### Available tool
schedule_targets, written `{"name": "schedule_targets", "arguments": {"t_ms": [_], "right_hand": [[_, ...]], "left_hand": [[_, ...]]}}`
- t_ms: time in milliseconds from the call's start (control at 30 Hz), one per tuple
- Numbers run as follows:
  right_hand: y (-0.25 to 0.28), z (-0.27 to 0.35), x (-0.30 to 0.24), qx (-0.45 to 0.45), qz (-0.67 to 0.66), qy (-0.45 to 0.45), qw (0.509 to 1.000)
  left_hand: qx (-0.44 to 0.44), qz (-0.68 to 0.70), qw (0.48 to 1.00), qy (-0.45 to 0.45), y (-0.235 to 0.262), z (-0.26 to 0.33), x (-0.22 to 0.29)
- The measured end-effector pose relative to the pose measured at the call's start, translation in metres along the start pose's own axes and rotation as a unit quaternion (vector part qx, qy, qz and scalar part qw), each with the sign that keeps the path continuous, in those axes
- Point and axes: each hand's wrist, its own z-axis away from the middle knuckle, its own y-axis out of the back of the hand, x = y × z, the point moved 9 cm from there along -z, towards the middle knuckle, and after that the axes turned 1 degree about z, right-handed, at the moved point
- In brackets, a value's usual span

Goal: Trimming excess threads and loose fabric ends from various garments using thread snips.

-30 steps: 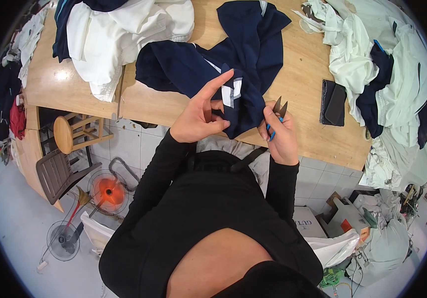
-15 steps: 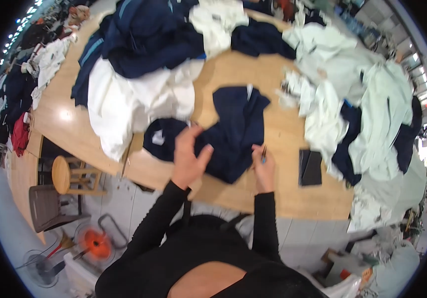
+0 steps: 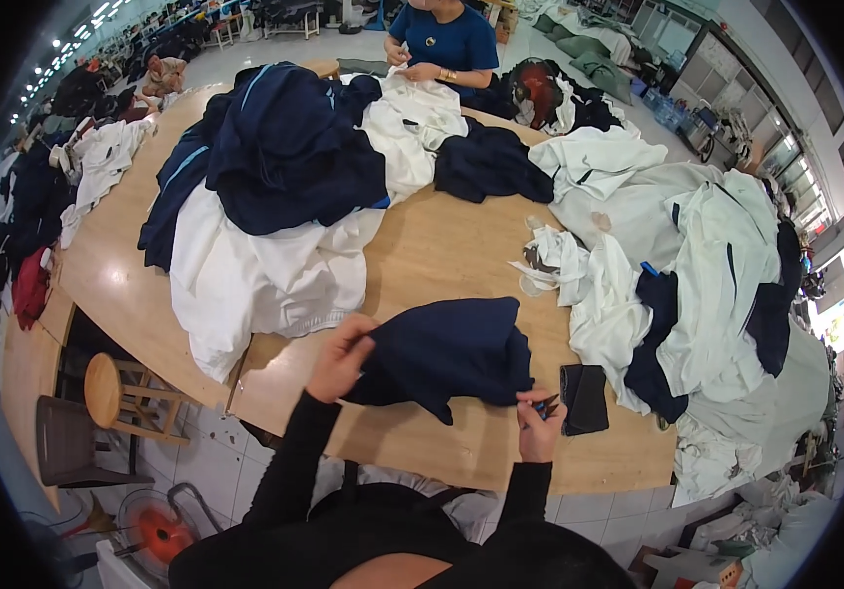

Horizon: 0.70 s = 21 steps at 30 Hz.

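A navy blue garment (image 3: 451, 351) lies bunched on the wooden table (image 3: 441, 245) in front of me. My left hand (image 3: 341, 357) pinches its left edge and lifts it a little. My right hand (image 3: 540, 424) rests at the garment's lower right corner, fingers closed around small thread snips with a blue grip (image 3: 543, 404). Both forearms wear black sleeves.
A black rectangular pouch (image 3: 585, 398) lies right of my right hand. Piles of white (image 3: 265, 275) and navy (image 3: 284, 147) clothes cover the left and far table, pale garments (image 3: 697, 255) the right. A person in a blue top (image 3: 441, 44) works across the table. A round wooden stool (image 3: 108, 388) stands lower left.
The view has swung upward, showing more of the table. The navy garment went from held up before me to lying on the table, and my hands have spread to its two sides.
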Motion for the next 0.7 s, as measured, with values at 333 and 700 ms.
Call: {"name": "schedule_targets", "arguments": {"t_ms": [333, 700], "right_hand": [[0.016, 0.015, 0.032, 0.05, 0.312, -0.045, 0.948], [-0.091, -0.071, 0.015, -0.027, 0.383, 0.063, 0.921]], "left_hand": [[0.138, -0.228, 0.963, 0.045, 0.014, 0.027, -0.014], [0.066, -0.295, 0.931, -0.206, -0.036, -0.011, 0.098]]}}
